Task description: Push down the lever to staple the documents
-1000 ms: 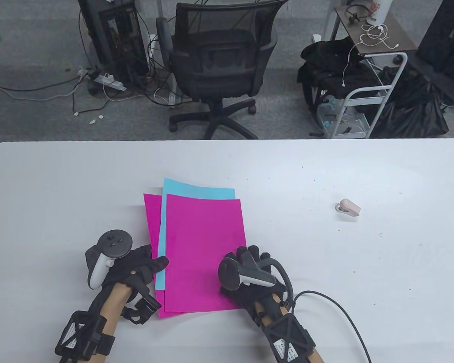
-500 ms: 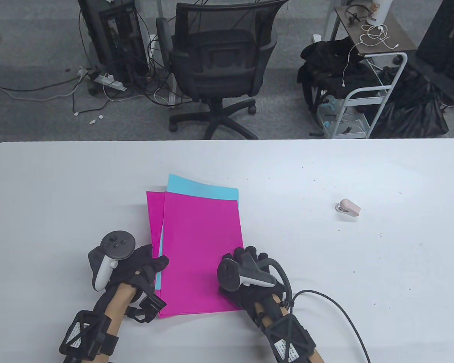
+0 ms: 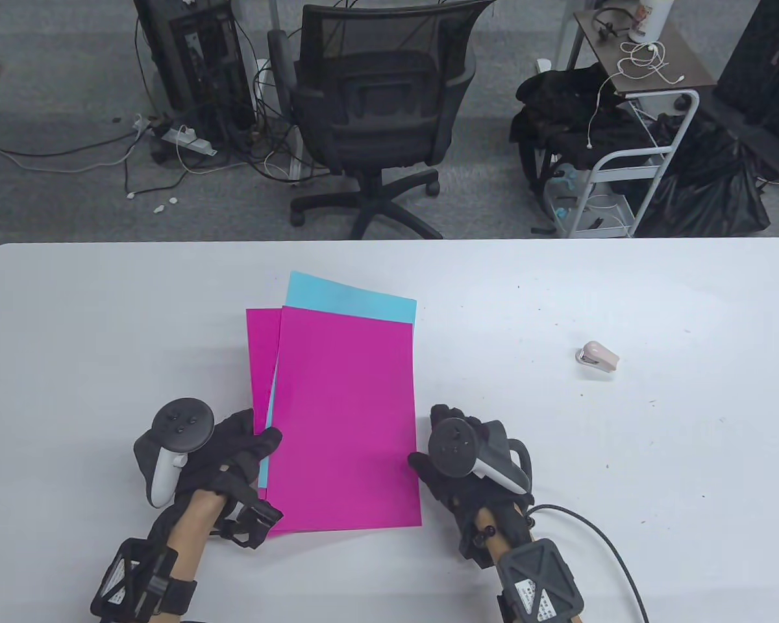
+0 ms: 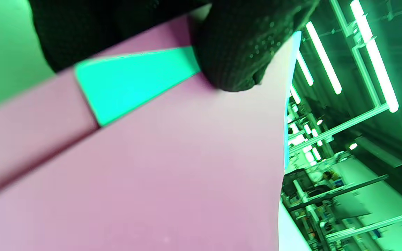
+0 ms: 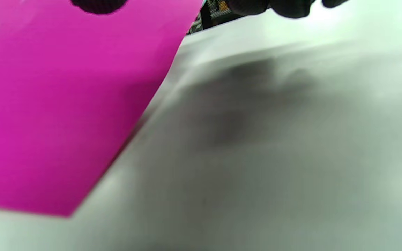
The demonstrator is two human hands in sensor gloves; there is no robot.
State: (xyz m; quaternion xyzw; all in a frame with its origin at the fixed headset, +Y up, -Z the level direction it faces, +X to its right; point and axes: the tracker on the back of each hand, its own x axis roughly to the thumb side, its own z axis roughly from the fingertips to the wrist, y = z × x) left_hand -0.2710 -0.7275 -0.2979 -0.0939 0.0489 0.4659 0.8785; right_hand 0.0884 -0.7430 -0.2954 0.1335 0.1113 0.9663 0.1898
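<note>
A stack of loose sheets lies at the table's middle: a magenta top sheet (image 3: 347, 415), a blue sheet (image 3: 350, 300) sticking out at the far edge, and another magenta sheet (image 3: 261, 350) fanned out at the left. My left hand (image 3: 266, 448) holds the stack's left edge; in the left wrist view its thumb (image 4: 236, 52) presses on the top sheet (image 4: 187, 167) beside the blue sheet (image 4: 134, 80). My right hand (image 3: 425, 448) holds the right edge, with a fingertip (image 5: 98, 4) on the magenta sheet (image 5: 65, 104), which hangs raised above the table. A small pink stapler (image 3: 598, 356) sits far to the right, untouched.
The white table (image 3: 623, 454) carries only the sheets and the stapler. The right glove's black cable (image 3: 597, 532) trails over the near right corner. An office chair (image 3: 376, 117) and a white cart (image 3: 630, 162) stand beyond the far edge.
My right hand slid off the top sheet to the stack's right edge. The sheets shifted away from me, came closer into line and look slightly raised. The left hand moved a little left.
</note>
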